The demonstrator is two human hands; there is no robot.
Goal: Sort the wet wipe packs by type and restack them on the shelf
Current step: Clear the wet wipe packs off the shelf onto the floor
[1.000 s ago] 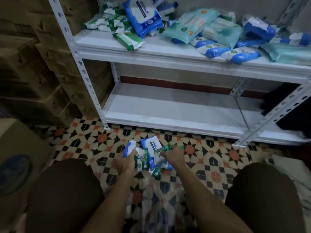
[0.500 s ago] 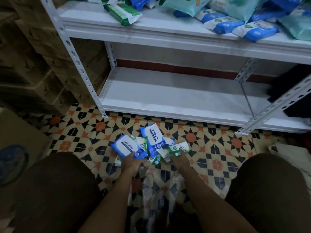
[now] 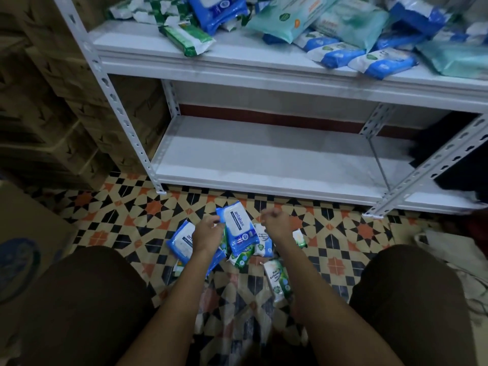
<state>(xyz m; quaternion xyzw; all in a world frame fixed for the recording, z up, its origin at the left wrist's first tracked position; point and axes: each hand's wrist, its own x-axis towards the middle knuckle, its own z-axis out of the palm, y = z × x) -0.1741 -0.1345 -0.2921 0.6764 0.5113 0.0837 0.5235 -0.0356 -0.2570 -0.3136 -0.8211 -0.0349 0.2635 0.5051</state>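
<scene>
The white metal shelf unit [image 3: 264, 72] is the thing to steer by here. Its upper board carries an unsorted heap: green-and-white packs [image 3: 188, 39] toward the left post, a big blue pack [image 3: 219, 9] behind them, pale teal packs [image 3: 317, 19] in the middle, and small blue-and-white packs [image 3: 380, 62] lying along the front edge to the right. The lower board [image 3: 264, 165] shows only its bare white surface.

On the patterned tile floor [image 3: 343, 233] just in front of the unit's lower board lies a small pile of packs. The left hand [image 3: 208, 233] pinches the left edge of a blue antabax pack [image 3: 239, 228], which stands tilted on top of the pile. A second blue pack [image 3: 183, 241] lies flat, partly under that wrist. The right hand [image 3: 276, 224] hovers over the pile with fingers curled in, holding nothing (as far as I can see). Green-and-white small packs [image 3: 276, 280] lie nearer the person's knees, beside the right forearm.

A cardboard box [image 3: 23, 254] sits left of the unit, by the person's left knee.
</scene>
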